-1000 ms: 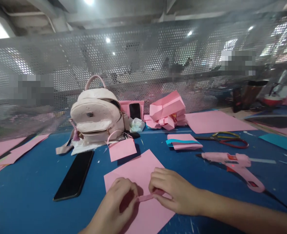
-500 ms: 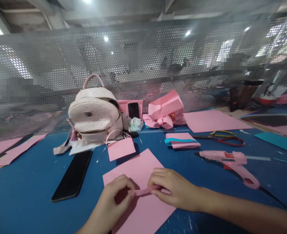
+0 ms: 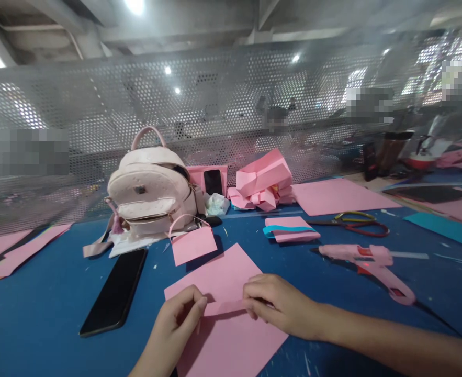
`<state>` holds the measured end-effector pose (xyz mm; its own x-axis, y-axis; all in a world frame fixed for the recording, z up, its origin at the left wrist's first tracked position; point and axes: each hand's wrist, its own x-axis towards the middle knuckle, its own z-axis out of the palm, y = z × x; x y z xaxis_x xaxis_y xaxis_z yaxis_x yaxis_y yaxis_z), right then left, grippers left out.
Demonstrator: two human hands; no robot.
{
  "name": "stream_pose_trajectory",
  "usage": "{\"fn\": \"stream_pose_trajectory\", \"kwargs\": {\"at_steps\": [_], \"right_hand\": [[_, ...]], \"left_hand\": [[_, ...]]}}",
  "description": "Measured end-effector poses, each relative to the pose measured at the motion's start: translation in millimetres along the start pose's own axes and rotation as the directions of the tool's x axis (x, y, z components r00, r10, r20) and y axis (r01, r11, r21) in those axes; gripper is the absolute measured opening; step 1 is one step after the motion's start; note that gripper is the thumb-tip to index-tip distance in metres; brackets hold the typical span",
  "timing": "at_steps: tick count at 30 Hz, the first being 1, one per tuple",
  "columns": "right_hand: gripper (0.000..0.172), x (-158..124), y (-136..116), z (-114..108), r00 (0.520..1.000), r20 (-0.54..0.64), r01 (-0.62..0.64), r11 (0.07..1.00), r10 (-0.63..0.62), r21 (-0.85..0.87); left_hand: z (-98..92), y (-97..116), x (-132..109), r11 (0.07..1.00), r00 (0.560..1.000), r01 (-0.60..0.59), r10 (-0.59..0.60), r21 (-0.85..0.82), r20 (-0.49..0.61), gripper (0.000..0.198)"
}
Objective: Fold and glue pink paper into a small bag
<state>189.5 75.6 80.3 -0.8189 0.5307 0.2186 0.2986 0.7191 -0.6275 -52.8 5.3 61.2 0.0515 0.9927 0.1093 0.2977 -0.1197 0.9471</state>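
Observation:
Between my two hands stretches a narrow pink paper strip (image 3: 225,308), held just over a large pink paper sheet (image 3: 231,345). My left hand (image 3: 179,319) pinches the strip's left end between thumb and forefinger. At the other end, my right hand (image 3: 275,298) has its fingers closed on the strip; the fingers cover that end. Beyond the sheet sits a small pink paper bag with a thin handle (image 3: 194,246). To its right lies a folded pink paper piece (image 3: 293,236) with a blue strip across it.
A pink glue gun (image 3: 372,262) with its cord and a pair of scissors (image 3: 356,223) lie to the right. On the left are a black phone (image 3: 115,293) and a white backpack (image 3: 150,188). Crumpled pink paper (image 3: 262,180) stands before a perforated metal screen (image 3: 231,115).
The strip, narrow and rolled-looking before, now shows a wider flat face. My left hand has shifted slightly left along it, and the camera view has tilted a little.

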Motion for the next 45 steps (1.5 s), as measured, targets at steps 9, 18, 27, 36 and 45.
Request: {"fn": "stream_pose_trajectory", "kwargs": {"at_steps": [9, 18, 27, 36, 45], "right_hand": [[0.03, -1, 2, 1, 0.98, 0.005, -0.192, 0.937, 0.199, 0.293], [0.036, 2, 9, 3, 0.966, -0.057, -0.203, 0.875, 0.252, 0.44], [0.04, 2, 7, 2, 0.962, -0.11, -0.173, 0.868, 0.251, 0.465], [0.035, 4, 13, 7, 0.964, -0.132, -0.127, 0.839, 0.229, 0.529], [0.02, 2, 12, 9, 0.965, -0.131, -0.122, 0.829, 0.228, 0.546]], "left_hand": [[1.4, 0, -3, 0.999, 0.999, 0.037, -0.037, 0.001, 0.004, 0.049], [0.3, 4, -1, 0.999, 0.998, 0.032, -0.032, -0.015, -0.048, 0.051], [-1.6, 1, -1, 0.999, 0.999, 0.034, -0.034, -0.001, -0.019, 0.049], [-0.3, 9, -1, 0.998, 1.0, 0.025, -0.024, -0.063, 0.008, 0.045], [0.8, 4, 0, 0.99, 0.992, 0.012, 0.006, -0.141, 0.127, 0.018]]}}
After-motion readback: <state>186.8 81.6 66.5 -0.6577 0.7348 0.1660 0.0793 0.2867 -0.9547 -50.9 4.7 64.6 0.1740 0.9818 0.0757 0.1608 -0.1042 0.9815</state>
